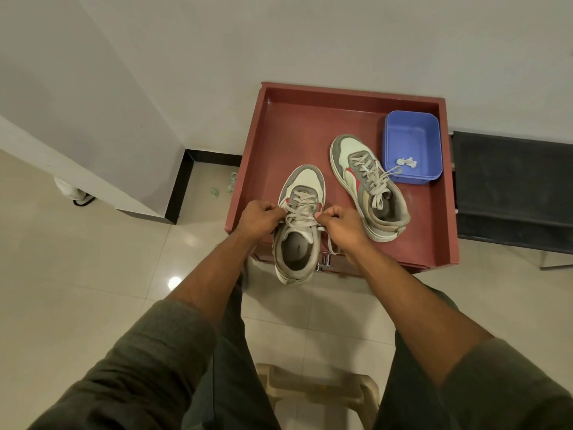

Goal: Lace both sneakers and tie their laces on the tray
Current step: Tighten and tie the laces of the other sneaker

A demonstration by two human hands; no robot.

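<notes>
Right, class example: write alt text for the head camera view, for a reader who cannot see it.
Seen from above, a person's left hand and right hand pinch the laces of a grey-and-white sneaker overhanging the near edge of a red tray. A second sneaker, laced, lies beside a blue tub on the tray.

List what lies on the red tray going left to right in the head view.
Person's left hand → grey-and-white sneaker being laced → right hand → second grey-and-white sneaker, tilted on its side → blue rectangular plastic tub, all on the red-brown tray.
</notes>
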